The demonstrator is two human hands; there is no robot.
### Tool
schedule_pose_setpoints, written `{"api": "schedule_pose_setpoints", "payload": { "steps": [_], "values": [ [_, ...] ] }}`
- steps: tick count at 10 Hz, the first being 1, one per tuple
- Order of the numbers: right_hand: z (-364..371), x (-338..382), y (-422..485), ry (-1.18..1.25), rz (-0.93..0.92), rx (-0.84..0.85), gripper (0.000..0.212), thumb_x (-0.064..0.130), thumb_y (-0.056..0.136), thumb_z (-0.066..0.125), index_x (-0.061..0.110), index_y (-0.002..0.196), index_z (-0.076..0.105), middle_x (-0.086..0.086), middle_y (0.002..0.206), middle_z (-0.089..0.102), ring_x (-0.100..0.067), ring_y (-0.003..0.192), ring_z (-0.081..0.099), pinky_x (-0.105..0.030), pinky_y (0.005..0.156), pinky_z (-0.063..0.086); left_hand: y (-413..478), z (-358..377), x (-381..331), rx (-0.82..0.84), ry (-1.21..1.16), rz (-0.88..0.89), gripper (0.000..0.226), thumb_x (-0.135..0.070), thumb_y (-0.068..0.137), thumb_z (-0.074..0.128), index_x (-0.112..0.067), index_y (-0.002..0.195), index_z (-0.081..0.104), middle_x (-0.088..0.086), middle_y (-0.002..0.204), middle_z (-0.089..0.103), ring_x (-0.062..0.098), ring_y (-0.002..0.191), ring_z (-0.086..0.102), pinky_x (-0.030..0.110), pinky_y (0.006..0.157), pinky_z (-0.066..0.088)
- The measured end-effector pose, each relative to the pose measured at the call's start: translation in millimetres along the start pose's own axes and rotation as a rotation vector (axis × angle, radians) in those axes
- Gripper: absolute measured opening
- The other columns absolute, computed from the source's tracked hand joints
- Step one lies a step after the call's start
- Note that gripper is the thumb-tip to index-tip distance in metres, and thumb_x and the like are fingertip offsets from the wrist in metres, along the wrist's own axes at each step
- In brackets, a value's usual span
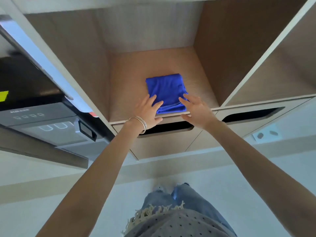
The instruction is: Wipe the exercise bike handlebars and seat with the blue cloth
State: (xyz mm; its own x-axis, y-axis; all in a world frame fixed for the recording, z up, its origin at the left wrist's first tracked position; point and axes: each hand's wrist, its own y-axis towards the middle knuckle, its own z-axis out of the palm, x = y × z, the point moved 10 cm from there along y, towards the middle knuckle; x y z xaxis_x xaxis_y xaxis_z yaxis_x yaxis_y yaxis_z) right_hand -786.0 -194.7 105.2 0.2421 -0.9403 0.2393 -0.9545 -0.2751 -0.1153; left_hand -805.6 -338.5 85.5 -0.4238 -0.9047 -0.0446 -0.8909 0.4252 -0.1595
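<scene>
A folded blue cloth (165,91) lies on the wooden shelf floor (130,79) of an open cubby, near its front edge. My left hand (148,110), with thin bangles on the wrist, reaches to the cloth's near left corner, fingers straight and touching its edge. At the cloth's near right corner my right hand (195,109) has its fingers spread, fingertips at the fabric. Neither hand grips the cloth. No exercise bike is in view.
The cubby has wooden side walls (220,53) and a neighbouring cubby (280,79) to the right. Below are drawer fronts with dark cut-out handles (171,128). A dark appliance with a control panel (34,117) stands to the left. Pale floor lies beneath me.
</scene>
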Motion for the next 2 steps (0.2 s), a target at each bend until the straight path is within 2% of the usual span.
{"api": "schedule_pose_setpoints", "payload": {
  "steps": [2],
  "values": [
    [-9,17,-32,-0.056,-0.022,-0.08,0.062,0.028,0.091,0.056,0.016,0.145,0.028,-0.01,0.152,0.028,-0.027,0.139,0.024,-0.041,0.117,0.014,-43,-10,-14,-0.085,0.085,-0.017,0.065,-0.047,0.087,0.052,-0.023,0.143,0.029,0.008,0.152,0.025,0.029,0.141,0.019,0.045,0.112,0.025]
  ]
}}
